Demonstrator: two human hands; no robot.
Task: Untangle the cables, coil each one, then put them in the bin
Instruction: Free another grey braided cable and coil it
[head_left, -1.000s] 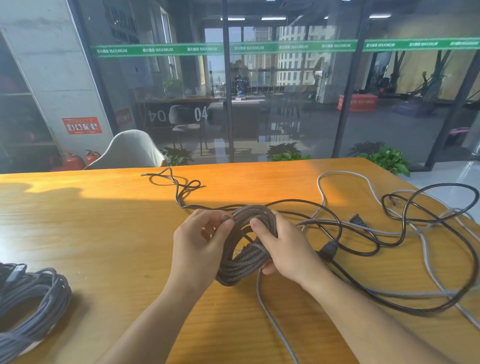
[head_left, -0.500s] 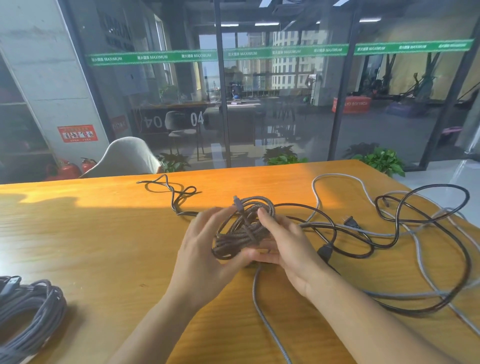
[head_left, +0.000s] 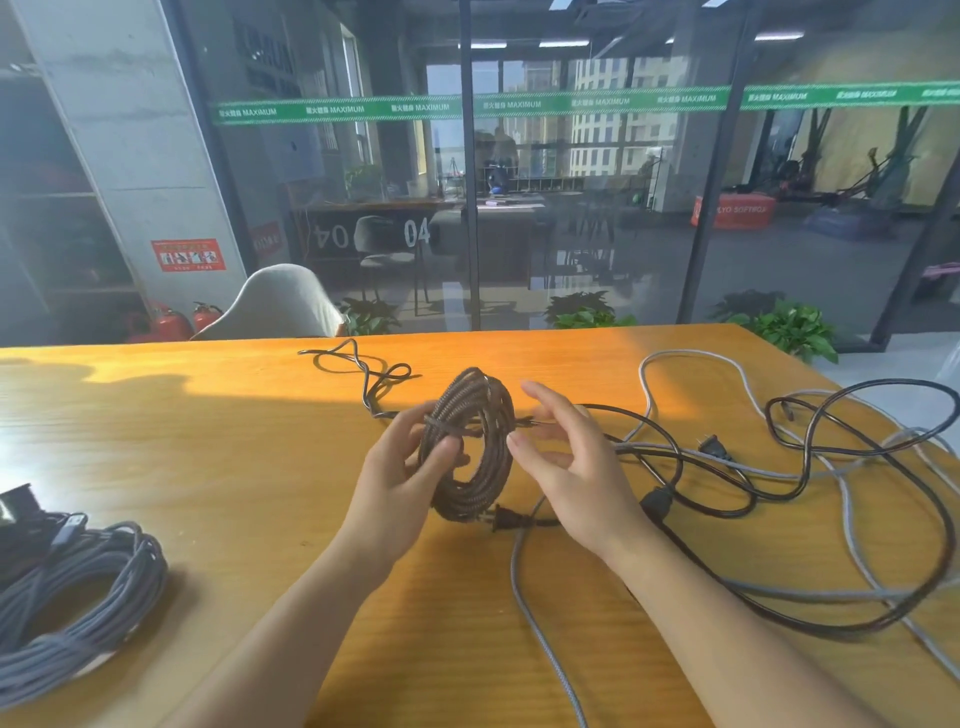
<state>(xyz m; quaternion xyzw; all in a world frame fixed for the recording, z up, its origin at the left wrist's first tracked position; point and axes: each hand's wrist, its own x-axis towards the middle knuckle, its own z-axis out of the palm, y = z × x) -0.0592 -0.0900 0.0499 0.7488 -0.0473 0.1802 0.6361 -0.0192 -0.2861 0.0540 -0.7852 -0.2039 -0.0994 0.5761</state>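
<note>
Orange-stained wood is making up the long table (head_left: 218, 467), and it is carrying every cable in view. Sprawling across its right side, a loose tangle of glossy black power cable (head_left: 810, 621) and pale grey braided cable (head_left: 852, 530) is lying in overlapping loops, still crossed over one another, with a black two-pin plug (head_left: 712, 447) resting among them. At the near left edge a finished coil of blue-grey cable (head_left: 78, 608) is sitting flat on the wood, apart from everything else. Above the middle of the table, a tight round coil of dark brown braided cable (head_left: 470, 447) is standing upright on edge, its lower rim just beside a second black plug (head_left: 503, 518). The left hand (head_left: 402, 480) is gripping this coil, thumb hooked through its opening and fingers curled round the far side. The right hand (head_left: 563, 467) is hovering just beside the coil with fingers spread and relaxed, holding nothing. Judging by this, two cables are looking coiled, while the black and grey ones are still needing separating and winding. No bin is showing, so nothing appears stowed yet.
</note>
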